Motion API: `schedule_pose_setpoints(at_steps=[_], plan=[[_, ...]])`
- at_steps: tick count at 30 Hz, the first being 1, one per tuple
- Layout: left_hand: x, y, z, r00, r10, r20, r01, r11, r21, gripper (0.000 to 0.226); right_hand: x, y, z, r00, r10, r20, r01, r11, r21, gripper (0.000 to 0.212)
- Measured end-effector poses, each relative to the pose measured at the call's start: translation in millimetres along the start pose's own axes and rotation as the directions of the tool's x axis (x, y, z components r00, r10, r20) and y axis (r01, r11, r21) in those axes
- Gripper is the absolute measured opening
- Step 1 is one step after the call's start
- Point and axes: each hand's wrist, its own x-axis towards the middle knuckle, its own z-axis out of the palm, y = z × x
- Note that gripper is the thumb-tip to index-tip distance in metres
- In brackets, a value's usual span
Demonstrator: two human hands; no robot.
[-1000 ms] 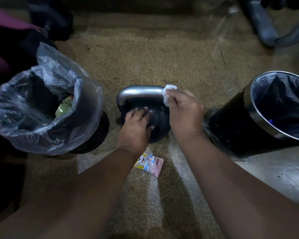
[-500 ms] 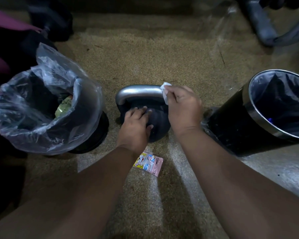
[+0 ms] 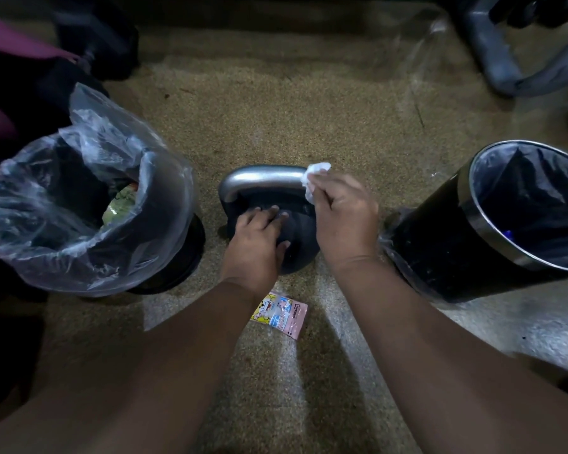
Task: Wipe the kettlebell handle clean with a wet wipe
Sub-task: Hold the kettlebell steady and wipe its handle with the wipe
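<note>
Dark round kettlebell (image 3: 297,244) w/ silver-grey metal handle (image 3: 263,178): upright on speckled floor (image 3: 276,109). R hand (image 3: 345,221): pinching crumpled white wet wipe (image 3: 313,172) at handle's right bend. L hand (image 3: 256,247): flat on body, fingers straight. Probable risks: wipe slipping from pinch; left bend left unwiped.

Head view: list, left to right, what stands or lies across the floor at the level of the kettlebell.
bin lined with a clear bag → kettlebell handle → wet wipe → black bin with a steel rim

White wipe (image 3: 313,178), silver handle (image 3: 263,178), pink packet (image 3: 281,314).
</note>
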Motion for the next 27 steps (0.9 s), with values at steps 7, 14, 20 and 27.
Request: schedule_pose_setpoints(at_steps=[7,14,20,27], plan=[[0.0,-0.3,1.2,1.0,-0.01,0.005,0.01,1.0,-0.006,0.05,-1.9,-0.6,-0.6,0.999,0.042,-0.029,-0.043,0.999,-0.011,0.018],[0.8,-1.6,2.2,1.0,-0.007,0.002,0.007,1.0,-0.003,0.05,5.6,2.6,1.4,0.993,0.112,-0.025,-0.111,0.993,0.027,0.018],[1.5,-0.5,1.7,1.0,-0.002,0.006,0.002,1.0,0.002,0.05,3.9,3.7,0.6,0.998,0.058,-0.026,-0.058,0.998,0.002,0.018],[0.7,-1.6,2.2,1.0,0.004,0.005,-0.004,1.0,0.005,0.05,-3.7,2.1,-1.6,0.998,0.045,-0.045,-0.044,0.999,0.018,0.017]])
